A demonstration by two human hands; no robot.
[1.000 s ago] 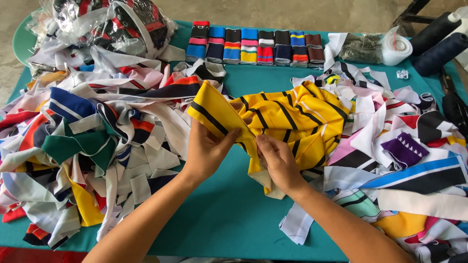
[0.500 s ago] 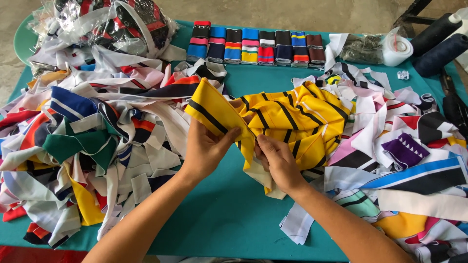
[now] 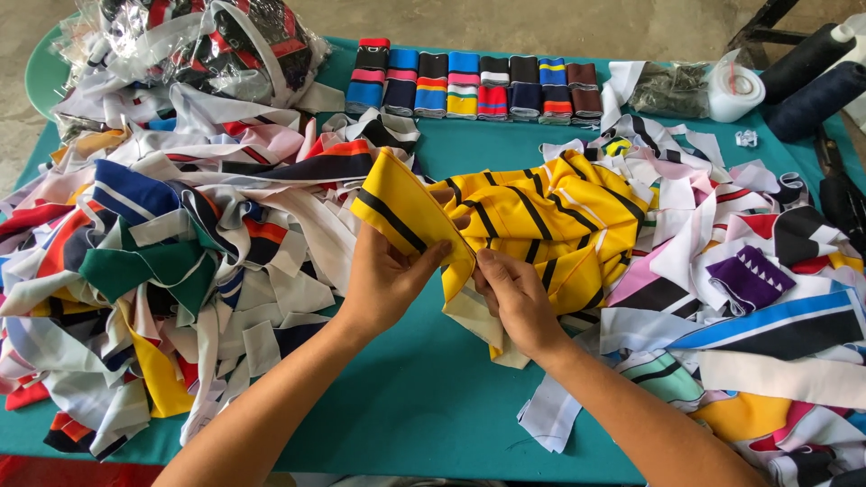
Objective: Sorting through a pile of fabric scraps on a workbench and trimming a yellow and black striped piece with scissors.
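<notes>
A bunch of yellow fabric strips with black stripes (image 3: 541, 221) lies in the middle of the green table (image 3: 424, 397). My left hand (image 3: 383, 280) pinches one yellow strip with a black stripe and holds its end lifted. My right hand (image 3: 514, 293) grips the neighbouring edge of the same yellow bunch, right beside the left thumb. A pale strip hangs below my right hand.
Heaps of mixed coloured fabric strips (image 3: 162, 261) cover the left side, and more strips (image 3: 749, 271) the right. A row of folded striped bands (image 3: 474, 86) sits at the back. A clear bag of fabric (image 3: 216, 45) is back left; dark thread cones (image 3: 812, 81) back right.
Both hands have stayed on the yellow bunch; the fingers have shifted slightly along the strip's edge, and the lifted strip sits a little differently.
</notes>
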